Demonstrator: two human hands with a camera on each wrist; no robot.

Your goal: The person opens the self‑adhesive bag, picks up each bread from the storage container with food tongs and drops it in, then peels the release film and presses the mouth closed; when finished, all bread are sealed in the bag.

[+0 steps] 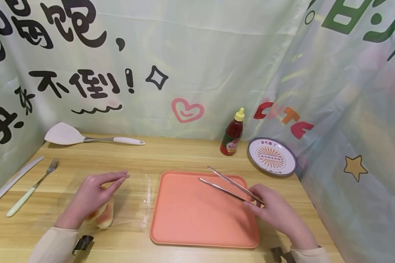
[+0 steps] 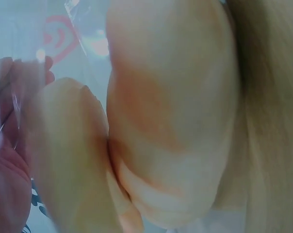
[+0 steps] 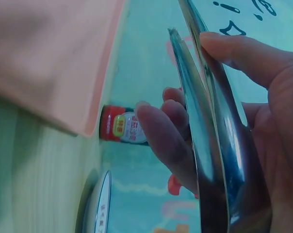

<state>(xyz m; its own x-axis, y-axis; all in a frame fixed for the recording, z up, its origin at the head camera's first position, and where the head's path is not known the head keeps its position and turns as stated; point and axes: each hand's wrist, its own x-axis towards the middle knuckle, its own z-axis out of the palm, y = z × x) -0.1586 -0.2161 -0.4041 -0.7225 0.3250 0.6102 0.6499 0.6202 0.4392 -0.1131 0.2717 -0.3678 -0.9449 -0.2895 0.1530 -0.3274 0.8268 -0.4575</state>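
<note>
Tongs (image 3: 236,150) tilt above the coral tray (image 1: 200,215) — right fingers (image 3: 163,138) grasping them, left fingers' (image 1: 109,177) hold unclear.

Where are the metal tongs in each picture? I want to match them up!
Head: the metal tongs are right of the middle, in the right hand, seen against the coral tray.
Left wrist: not in this picture.
Right wrist: right of the middle, reaching from the top edge to the bottom edge.
Shared landmark: the pink printed heart, which is upper left in left wrist and mostly hidden behind the tongs in right wrist.
</note>
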